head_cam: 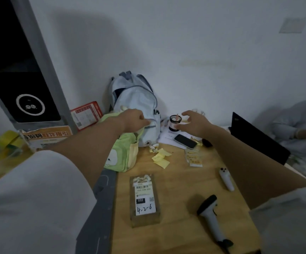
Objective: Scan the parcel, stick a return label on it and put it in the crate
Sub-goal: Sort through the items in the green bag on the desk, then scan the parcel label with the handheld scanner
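A small brown parcel (pixel 144 199) lies flat on the wooden table (pixel 177 180), with a white shipping label marked "4-2-6" on top. To its right rests a white and black handheld scanner (pixel 210 215). A short stack of yellow and white return labels (pixel 193 157) sits further back. My left hand (pixel 134 120) is stretched to the pale blue backpack (pixel 135 105), fingers pinched at its front zipper. My right hand (pixel 196 121) hovers open above the back of the table, holding nothing. No crate is in view.
A green plush bag (pixel 122 154) leans on the backpack. Yellow paper scraps (pixel 161 157), a phone (pixel 185 141), a dark cup (pixel 175 121), a white pen-like device (pixel 226 178) and a black laptop (pixel 256 136) crowd the back. Another person's sleeve (pixel 299 123) lies at right.
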### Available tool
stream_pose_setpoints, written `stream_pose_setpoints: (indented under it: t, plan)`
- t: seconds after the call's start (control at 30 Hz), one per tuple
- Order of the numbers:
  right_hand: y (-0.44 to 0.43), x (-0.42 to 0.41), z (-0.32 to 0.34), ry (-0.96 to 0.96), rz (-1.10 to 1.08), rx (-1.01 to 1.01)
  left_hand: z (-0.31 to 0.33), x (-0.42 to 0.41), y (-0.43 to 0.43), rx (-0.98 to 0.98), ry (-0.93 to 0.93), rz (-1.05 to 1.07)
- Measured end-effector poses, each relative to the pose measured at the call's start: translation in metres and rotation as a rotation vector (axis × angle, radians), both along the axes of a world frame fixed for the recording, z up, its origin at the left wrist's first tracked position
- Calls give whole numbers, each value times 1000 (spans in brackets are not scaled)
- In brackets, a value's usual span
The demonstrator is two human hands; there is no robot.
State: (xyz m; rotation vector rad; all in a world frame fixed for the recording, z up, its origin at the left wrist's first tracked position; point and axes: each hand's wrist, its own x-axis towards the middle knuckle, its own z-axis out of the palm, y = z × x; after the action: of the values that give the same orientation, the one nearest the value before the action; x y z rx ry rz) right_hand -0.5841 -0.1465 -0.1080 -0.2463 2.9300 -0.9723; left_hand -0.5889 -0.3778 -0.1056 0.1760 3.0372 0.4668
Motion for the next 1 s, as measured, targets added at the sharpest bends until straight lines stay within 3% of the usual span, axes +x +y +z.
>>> stream_pose_setpoints:
  t: [0.23, 0.47, 0.83, 1.0]
  plan:
    - [51, -2, -48, -119, -136, -20, -44, -16, 50, -23, -84, -143]
    - [88, 11, -114, -283, -273, -57, -103, -26, 85, 15, -236, -159]
    - [115, 41, -226, -522, -412, 129, -199, -18, 109, 92, -476, -158]
    - [121, 59, -269, -753, -426, 173, -232, -12, 104, 102, -534, -138]
